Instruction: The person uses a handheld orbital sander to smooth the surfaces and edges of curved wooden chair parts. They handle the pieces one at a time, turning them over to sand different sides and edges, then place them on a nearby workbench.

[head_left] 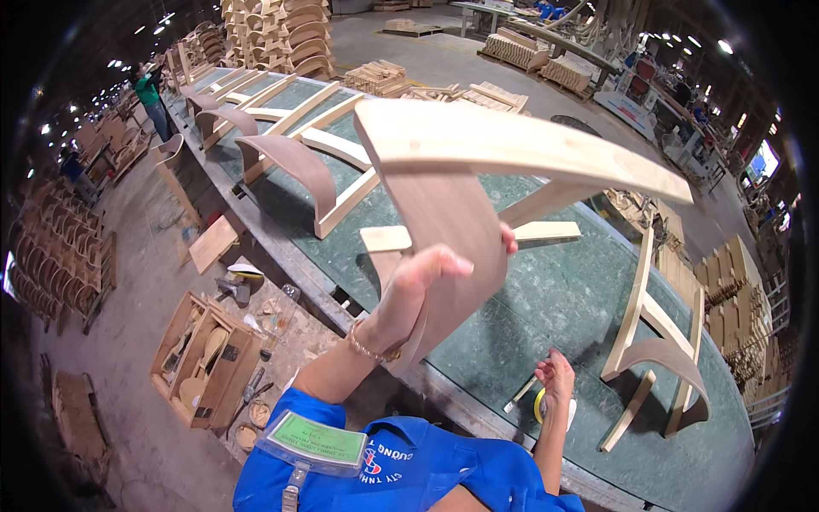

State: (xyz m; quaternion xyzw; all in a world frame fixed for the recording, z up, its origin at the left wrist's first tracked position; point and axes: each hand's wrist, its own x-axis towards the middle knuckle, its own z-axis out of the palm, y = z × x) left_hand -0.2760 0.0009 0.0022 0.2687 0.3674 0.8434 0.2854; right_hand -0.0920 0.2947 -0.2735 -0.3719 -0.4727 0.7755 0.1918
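Observation:
My left hand [418, 277] grips a wooden chair frame, raised and tilted above the table. Its curved brown panel [452, 213] lies between my thumb and the fingertips showing at the far edge. A pale, bowed rail [520, 149] runs along the frame's top toward the right. Low over the near side of the table, my right hand [556, 375] has its fingers curled in; what they hold, if anything, is too small to make out. Close to it are a small brush [519, 394] and a yellow-and-white roll [540, 405], partly hidden by the wrist.
The long green-topped table [341, 247] carries several similar frames at left and another frame [653, 341] at right, beside a loose wooden bar [629, 410]. An open wooden toolbox [205, 363] stands at lower left. Stacked wood parts surround the table; a person [153, 102] stands at its far end.

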